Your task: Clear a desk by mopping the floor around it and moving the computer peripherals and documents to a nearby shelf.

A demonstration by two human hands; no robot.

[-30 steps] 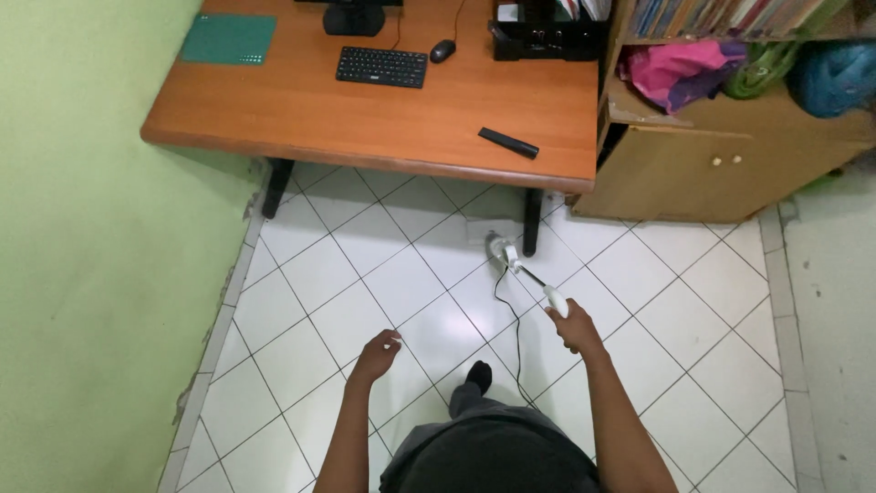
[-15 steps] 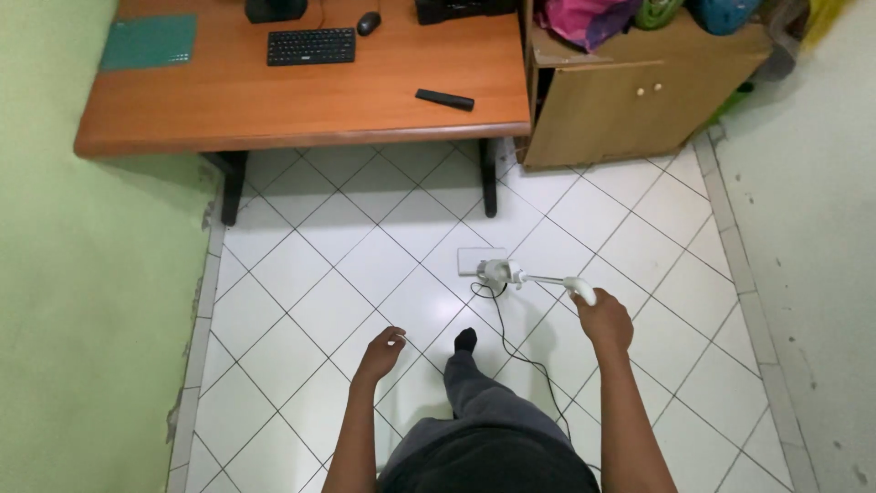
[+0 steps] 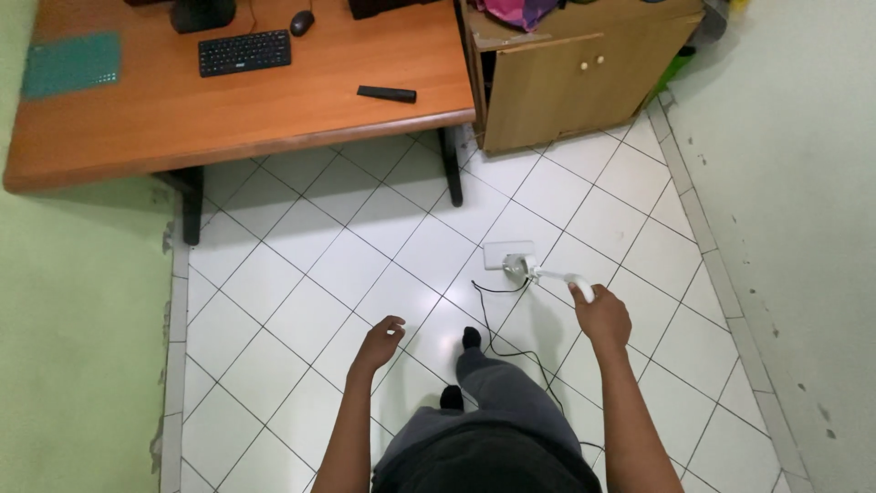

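Your right hand (image 3: 602,317) is closed around the white handle of a corded stick vacuum (image 3: 546,275). The vacuum's flat head sits on the white tiled floor (image 3: 310,274), out in front of the wooden desk (image 3: 228,110) and a little past its right front leg. A black cord (image 3: 511,342) runs from the vacuum body back along the tiles toward your feet, on the side away from the desk. Your left hand (image 3: 380,342) is empty, fingers loosely curled, palm down, hovering over the floor well apart from the vacuum and further from the desk than the vacuum head. On the desk top: black keyboard (image 3: 245,52) near the back, mouse (image 3: 302,23) just beside it, green cutting mat (image 3: 71,66) at the left end, black remote (image 3: 386,93) near the front right corner. A wooden cabinet (image 3: 566,78) stands right against the desk's right end. Green wall (image 3: 82,347) runs along the desk's left side.
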